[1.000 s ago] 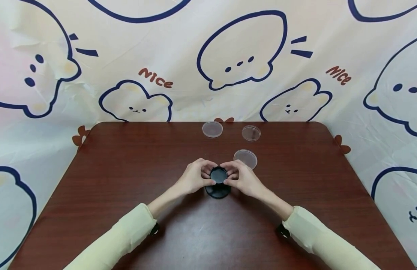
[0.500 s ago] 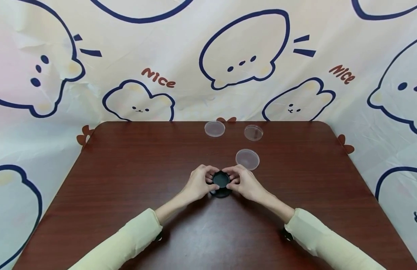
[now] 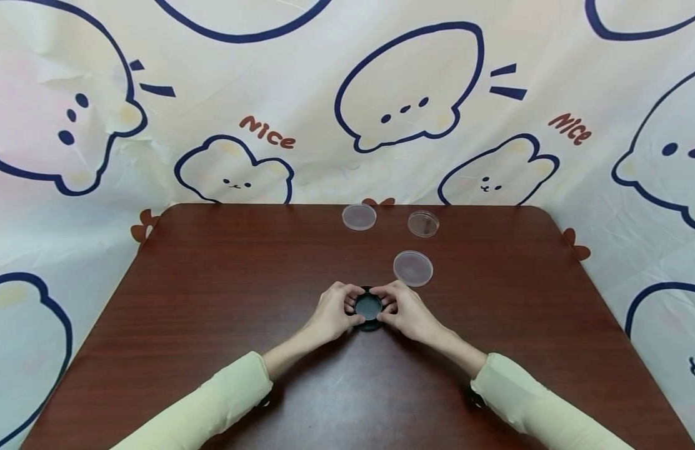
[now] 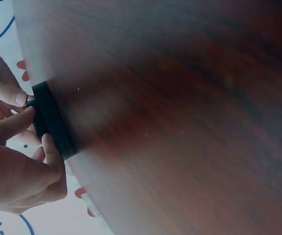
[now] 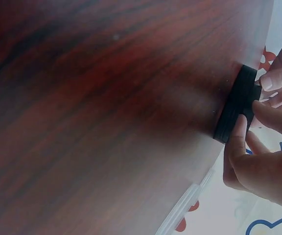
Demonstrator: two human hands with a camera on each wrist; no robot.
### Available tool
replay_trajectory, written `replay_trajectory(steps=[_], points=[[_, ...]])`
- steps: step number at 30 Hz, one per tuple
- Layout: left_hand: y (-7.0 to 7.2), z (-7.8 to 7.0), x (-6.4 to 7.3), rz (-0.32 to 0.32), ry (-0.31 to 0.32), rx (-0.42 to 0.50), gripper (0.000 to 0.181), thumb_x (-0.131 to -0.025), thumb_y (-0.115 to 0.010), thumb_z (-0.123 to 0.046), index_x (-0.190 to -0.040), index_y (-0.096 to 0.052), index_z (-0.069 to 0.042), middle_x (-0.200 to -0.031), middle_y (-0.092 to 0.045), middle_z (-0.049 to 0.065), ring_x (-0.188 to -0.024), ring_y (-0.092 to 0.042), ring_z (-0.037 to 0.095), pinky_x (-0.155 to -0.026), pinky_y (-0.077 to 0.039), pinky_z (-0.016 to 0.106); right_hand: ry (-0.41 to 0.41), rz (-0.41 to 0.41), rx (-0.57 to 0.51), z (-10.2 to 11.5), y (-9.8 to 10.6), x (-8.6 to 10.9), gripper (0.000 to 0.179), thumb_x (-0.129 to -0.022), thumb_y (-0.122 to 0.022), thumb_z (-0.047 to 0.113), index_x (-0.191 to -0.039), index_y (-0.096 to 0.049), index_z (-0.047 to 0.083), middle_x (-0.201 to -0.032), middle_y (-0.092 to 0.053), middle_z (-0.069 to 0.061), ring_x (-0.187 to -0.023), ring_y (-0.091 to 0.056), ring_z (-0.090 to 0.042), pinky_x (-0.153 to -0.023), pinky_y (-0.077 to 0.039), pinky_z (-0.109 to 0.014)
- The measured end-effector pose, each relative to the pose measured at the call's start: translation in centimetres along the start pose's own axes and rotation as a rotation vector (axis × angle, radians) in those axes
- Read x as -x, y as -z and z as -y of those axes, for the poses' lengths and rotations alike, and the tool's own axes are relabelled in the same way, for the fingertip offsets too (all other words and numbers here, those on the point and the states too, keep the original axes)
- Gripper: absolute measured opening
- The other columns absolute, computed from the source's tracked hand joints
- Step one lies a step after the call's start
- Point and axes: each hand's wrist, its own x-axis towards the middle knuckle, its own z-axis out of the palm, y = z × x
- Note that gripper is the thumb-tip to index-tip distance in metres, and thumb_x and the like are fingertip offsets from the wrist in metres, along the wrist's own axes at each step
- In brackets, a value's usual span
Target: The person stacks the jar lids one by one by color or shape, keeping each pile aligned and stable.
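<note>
Both hands meet at a small round black piece (image 3: 368,307) with a dark grey top face, near the middle of the table. My left hand (image 3: 334,315) pinches its left side between thumb and fingers, while my right hand (image 3: 406,312) pinches the right side. Directly beneath is a wider, thick black disc (image 4: 58,125) that stands flat on the table; the wrist views show the small piece against its top. Fingertips of both hands also reach down to the disc's edge. The fingers hide much of both rims.
Beyond the right hand lies a clear round dish (image 3: 413,269), like a petri dish. A second clear dish (image 3: 359,217) and a smaller clear dish (image 3: 423,224) are by the far edge of the brown table (image 3: 212,281). A printed cloth (image 3: 302,75) hangs behind.
Both hands have come down and nearer the person with the small black piece. It now sits over the wider disc, which showed more in front before. The clear dishes have stayed in place.
</note>
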Motion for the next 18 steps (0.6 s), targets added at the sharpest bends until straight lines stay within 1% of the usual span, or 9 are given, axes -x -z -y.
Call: replay_trajectory(steps=[4, 8, 12, 18], points=[[0.08, 0.15, -0.05, -0.013, -0.002, -0.009, 0.044, -0.069, -0.082, 0.007, -0.109, -0.065, 0.004, -0.095, -0.055, 0.012, -0.079, -0.060, 0.020, -0.070, -0.053, 0.025, 0.017, -0.005, 0.035, 0.00, -0.22, -0.33, 0.046, -0.075, -0.076, -0.010, -0.118, -0.064, -0.003, -0.104, -0.054, -0.012, -0.088, -0.061, -0.020, -0.073, -0.052, -0.023], [0.00, 0.06, 0.02, -0.022, 0.001, -0.036, 0.044, -0.069, -0.083, 0.006, -0.110, -0.065, 0.004, -0.094, -0.056, 0.011, -0.081, -0.058, 0.020, -0.069, -0.051, 0.022, 0.012, -0.004, 0.068, -0.01, -0.33, -0.59, 0.046, -0.073, -0.077, -0.009, -0.117, -0.065, -0.003, -0.100, -0.055, -0.010, -0.086, -0.061, -0.018, -0.071, -0.052, -0.023], [-0.21, -0.25, 0.10, -0.006, 0.007, -0.060, 0.045, -0.071, -0.082, 0.005, -0.112, -0.064, 0.004, -0.095, -0.056, 0.012, -0.085, -0.055, 0.020, -0.071, -0.049, 0.021, 0.000, -0.007, 0.086, -0.02, -0.22, -0.56, 0.045, -0.073, -0.078, -0.009, -0.116, -0.066, -0.003, -0.098, -0.054, -0.009, -0.084, -0.060, -0.018, -0.070, -0.052, -0.022], [-0.40, -0.61, 0.23, 0.014, 0.017, -0.080, 0.047, -0.073, -0.080, 0.006, -0.116, -0.062, 0.005, -0.098, -0.056, 0.012, -0.086, -0.054, 0.020, -0.073, -0.049, 0.023, 0.004, 0.007, 0.102, 0.08, -0.19, -0.55, 0.045, -0.072, -0.078, -0.010, -0.115, -0.066, -0.004, -0.097, -0.054, -0.010, -0.082, -0.060, -0.017, -0.069, -0.052, -0.022]])
